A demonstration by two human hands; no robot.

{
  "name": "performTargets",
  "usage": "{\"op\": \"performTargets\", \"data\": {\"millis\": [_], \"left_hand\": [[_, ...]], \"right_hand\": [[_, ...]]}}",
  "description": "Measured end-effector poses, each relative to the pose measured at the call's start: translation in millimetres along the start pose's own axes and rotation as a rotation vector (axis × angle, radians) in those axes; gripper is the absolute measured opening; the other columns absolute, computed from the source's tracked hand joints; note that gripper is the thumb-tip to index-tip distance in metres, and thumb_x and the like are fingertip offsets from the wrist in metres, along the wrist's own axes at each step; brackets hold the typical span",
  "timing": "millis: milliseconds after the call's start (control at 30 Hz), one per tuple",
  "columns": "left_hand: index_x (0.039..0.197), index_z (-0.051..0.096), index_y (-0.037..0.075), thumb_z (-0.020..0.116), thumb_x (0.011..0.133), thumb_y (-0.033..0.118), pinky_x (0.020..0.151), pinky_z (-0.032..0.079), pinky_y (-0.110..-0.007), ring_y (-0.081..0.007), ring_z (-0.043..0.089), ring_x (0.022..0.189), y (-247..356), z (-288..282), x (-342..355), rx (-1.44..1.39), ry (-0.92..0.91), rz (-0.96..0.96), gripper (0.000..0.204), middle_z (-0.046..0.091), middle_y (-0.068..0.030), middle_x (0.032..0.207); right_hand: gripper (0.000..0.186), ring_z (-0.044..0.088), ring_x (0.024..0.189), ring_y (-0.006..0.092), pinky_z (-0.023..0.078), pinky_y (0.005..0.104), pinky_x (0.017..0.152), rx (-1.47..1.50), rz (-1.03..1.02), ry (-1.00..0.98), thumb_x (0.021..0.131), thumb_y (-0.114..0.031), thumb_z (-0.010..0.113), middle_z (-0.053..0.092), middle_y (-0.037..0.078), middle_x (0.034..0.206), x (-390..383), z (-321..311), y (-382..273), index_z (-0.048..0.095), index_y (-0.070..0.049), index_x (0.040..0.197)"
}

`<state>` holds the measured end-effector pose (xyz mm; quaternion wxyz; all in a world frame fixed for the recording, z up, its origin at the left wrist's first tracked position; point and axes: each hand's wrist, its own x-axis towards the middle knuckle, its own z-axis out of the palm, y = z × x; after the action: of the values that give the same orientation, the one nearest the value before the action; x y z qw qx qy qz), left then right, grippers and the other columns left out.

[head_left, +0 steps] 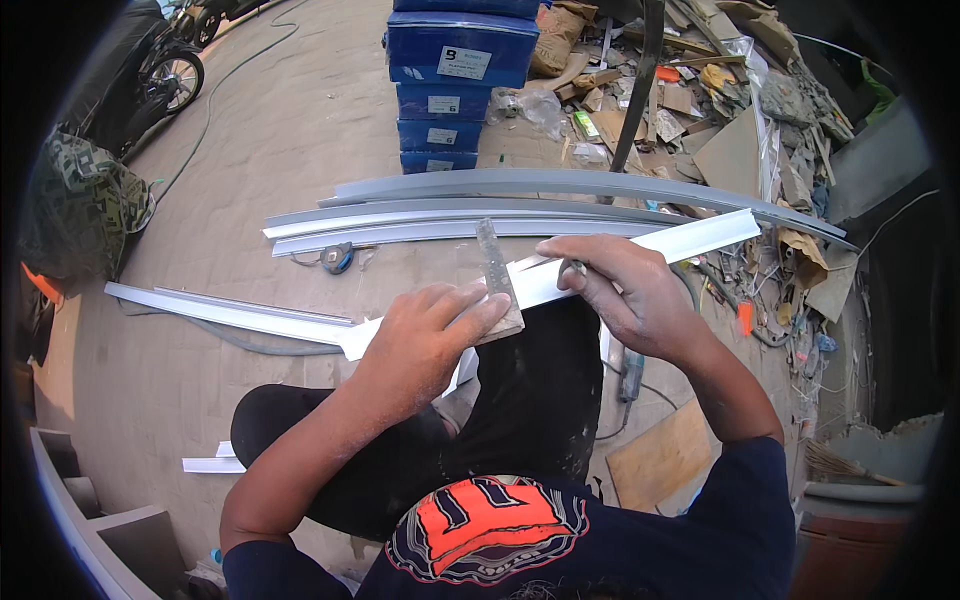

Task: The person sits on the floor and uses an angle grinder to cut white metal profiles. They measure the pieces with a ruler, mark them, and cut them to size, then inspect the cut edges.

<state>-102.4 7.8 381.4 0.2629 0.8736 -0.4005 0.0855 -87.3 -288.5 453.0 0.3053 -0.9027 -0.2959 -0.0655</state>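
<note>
A length of white angled profile (690, 240) lies slantwise over my lap, its right end raised. My left hand (425, 325) is closed on a try square (492, 262) and presses it to the profile, with the worn, speckled blade crossing the strip. Just right of the blade, the fingers of my right hand (625, 285) are pinched above the strip. A small dark stub shows between them, too little of it to name. Beyond my hands lie several long grey and white profiles (400, 212). A blue tape measure (338, 258) rests on the floor beside them.
Stacked blue boxes (455, 50) stand ahead. Rubble and scrap (690, 100) are heaped at the right, near a dark pole (640, 90). A power tool (630, 375) with a cord and a wooden board (660, 455) lie by my right leg. White profiles (230, 315) lie left; a motorcycle (175, 80) is far left.
</note>
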Motion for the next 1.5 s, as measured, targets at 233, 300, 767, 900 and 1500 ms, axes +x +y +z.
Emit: {"op": "performTargets", "data": {"millis": [233, 300, 767, 900, 1500], "left_hand": [[0.151, 0.063, 0.018, 0.071, 0.087, 0.003, 0.095, 0.049, -0.047, -0.0339, 0.061, 0.127, 1.5, -0.1, 7.6, 0.178, 0.051, 0.05, 0.066, 0.064, -0.0137, 0.147], [0.151, 0.062, 0.018, 0.071, 0.087, 0.004, 0.094, 0.048, -0.047, -0.0338, 0.061, 0.127, 0.6, -1.0, 9.7, 0.188, 0.054, 0.052, 0.066, 0.063, -0.0138, 0.147], [0.151, 0.062, 0.017, 0.068, 0.091, 0.008, 0.093, 0.047, -0.047, -0.035, 0.06, 0.124, 0.9, -1.1, 9.7, 0.25, 0.061, 0.074, 0.061, 0.064, -0.0145, 0.145], [0.15, 0.063, 0.017, 0.069, 0.092, 0.011, 0.094, 0.047, -0.047, -0.0352, 0.061, 0.125, 1.2, -3.6, 7.0, 0.25, 0.074, 0.069, 0.059, 0.065, -0.0144, 0.145], [0.136, 0.061, 0.011, 0.056, 0.106, 0.022, 0.07, 0.059, -0.037, -0.0134, 0.064, 0.075, -255.7, -12.5, -81.2, -1.012, 0.306, -1.275, 0.033, 0.063, -0.0001, 0.09]], "right_hand": [[0.021, 0.071, 0.086, 0.0259, 0.056, 0.0379, 0.08, 0.141, 0.066, -0.068, 0.103, -0.015, 0.068, 0.074, 0.016, 0.097, 40.3, 9.9, 7.6, 0.076, -0.001, 0.116], [0.02, 0.073, 0.086, 0.0278, 0.057, 0.0394, 0.08, 0.14, 0.121, -0.121, 0.102, -0.017, 0.068, 0.075, 0.017, 0.097, 44.4, 11.9, 8.2, 0.075, 0.0, 0.111], [0.02, 0.075, 0.092, 0.0333, 0.059, 0.0403, 0.086, 0.128, 0.085, -0.019, 0.103, -0.013, 0.066, 0.077, 0.017, 0.098, 44.0, 21.2, 10.0, 0.074, 0.0, 0.116], [0.033, 0.075, 0.104, 0.0365, 0.058, 0.0443, 0.092, 0.028, 0.137, -0.137, 0.102, -0.027, 0.073, 0.077, 0.018, 0.108, 42.2, -11.7, 13.6, 0.072, -0.001, 0.123], [0.059, 0.073, 0.114, 0.0382, 0.054, 0.0425, 0.101, 0.209, 0.757, -0.323, 0.096, -0.043, 0.078, 0.076, 0.026, 0.123, -32.7, 135.0, 219.2, 0.074, 0.003, 0.133]]}}
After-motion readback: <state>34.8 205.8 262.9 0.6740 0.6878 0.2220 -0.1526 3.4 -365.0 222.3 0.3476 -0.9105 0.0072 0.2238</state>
